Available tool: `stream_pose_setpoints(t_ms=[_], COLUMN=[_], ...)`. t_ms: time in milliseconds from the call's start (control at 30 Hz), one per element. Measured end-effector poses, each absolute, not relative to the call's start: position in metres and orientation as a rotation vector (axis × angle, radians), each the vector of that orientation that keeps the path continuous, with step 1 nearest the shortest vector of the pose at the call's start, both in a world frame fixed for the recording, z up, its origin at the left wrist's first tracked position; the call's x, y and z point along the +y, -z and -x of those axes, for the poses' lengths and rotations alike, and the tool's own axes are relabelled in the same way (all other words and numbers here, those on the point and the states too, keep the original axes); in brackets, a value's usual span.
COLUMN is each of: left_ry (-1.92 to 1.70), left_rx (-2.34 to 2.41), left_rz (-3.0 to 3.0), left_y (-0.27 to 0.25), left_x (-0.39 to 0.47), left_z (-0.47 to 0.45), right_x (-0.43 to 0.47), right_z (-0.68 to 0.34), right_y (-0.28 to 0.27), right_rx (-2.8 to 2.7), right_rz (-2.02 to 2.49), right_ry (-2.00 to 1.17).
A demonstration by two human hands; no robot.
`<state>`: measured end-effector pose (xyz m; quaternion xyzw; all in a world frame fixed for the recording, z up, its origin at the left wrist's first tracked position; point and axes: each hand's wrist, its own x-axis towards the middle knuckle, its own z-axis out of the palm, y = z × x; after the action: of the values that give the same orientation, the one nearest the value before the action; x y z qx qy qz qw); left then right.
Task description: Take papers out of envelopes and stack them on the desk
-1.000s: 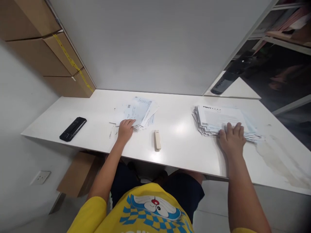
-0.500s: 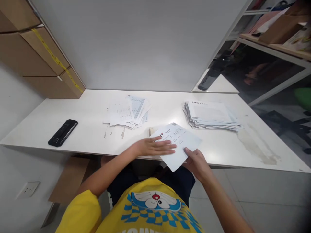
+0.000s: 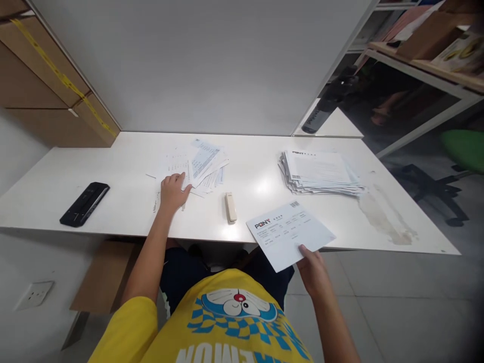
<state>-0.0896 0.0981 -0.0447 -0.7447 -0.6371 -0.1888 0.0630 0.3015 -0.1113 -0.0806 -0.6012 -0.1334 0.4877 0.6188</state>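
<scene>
My right hand [image 3: 313,269] is closed on the edge of a printed white sheet [image 3: 289,234], thumb on top and fingers hidden beneath. The sheet has a PONY heading and is held at the table's front edge. My left hand [image 3: 174,191] rests on the near side of a loose, fanned pile of printed papers [image 3: 206,159]. Its thumb is apart from the bent fingers, and no grip on a sheet is visible. Between the two hands a small cream stapler [image 3: 230,207] lies on the table.
A neater stack of papers [image 3: 321,169] sits at the right of the white table [image 3: 253,171]. A black phone [image 3: 85,204] lies at the left. Cardboard boxes [image 3: 56,123] stand at the back left, and a grey panel [image 3: 207,65] rises behind the table.
My left hand has left the held sheet and moved left onto the loose papers. My right hand still holds the sheet, now turned and lower. The stapler is uncovered.
</scene>
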Motion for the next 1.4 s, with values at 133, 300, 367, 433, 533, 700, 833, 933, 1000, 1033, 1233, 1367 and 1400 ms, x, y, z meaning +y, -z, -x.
stream_pose_setpoints(t_ms=[133,300,367,433,533,700,833,933,1000,1033,1233,1367,1400], left_ry=[0.546,0.647,0.792,0.923,0.935,0.766,0.823,0.802,0.805,0.808,0.761,0.81,0.86], left_rx=[-1.917,-1.978,-2.083,-2.122,-1.915,-1.111,-1.089,-1.146,-1.145,-1.139,-1.096,-1.015,-1.015], left_rz=[2.247,2.23,2.105,2.034,2.348,2.927,2.806,2.75,2.736,2.735,2.738,2.698,2.674], left_y=[0.046,0.041,0.04,0.042,0.05,0.054,0.046,0.043,0.045,0.048,0.053,0.038,0.036], left_x=[0.097,0.099,0.096,0.082,0.036,-0.057,-0.085,-0.087,-0.087,-0.088,-0.092,-0.091,-0.092], left_z=[0.09,0.094,0.09,0.078,0.042,-0.02,-0.034,-0.035,-0.038,-0.04,-0.051,-0.039,-0.033], right_x=[-0.106,-0.103,-0.104,-0.105,-0.107,-0.113,-0.116,-0.117,-0.117,-0.118,-0.122,-0.122,-0.123], right_z=[-0.311,-0.31,-0.302,-0.293,-0.279,-0.264,-0.253,-0.248,-0.247,-0.248,-0.258,-0.259,-0.258], right_y=[0.095,0.087,0.078,0.07,0.065,0.073,0.067,0.059,0.058,0.059,0.075,0.073,0.071], right_rx=[-0.333,-0.332,-0.299,-0.313,-0.419,-0.467,-0.563,-0.641,-0.657,-0.662,-0.723,-0.689,-0.659], right_rz=[1.374,1.367,1.368,1.354,1.346,1.28,1.133,1.08,1.079,1.085,1.269,1.319,1.313], right_ry=[-1.115,-1.102,-1.056,-1.018,-1.06,-1.234,-1.397,-1.457,-1.434,-1.417,-1.274,-1.223,-1.212])
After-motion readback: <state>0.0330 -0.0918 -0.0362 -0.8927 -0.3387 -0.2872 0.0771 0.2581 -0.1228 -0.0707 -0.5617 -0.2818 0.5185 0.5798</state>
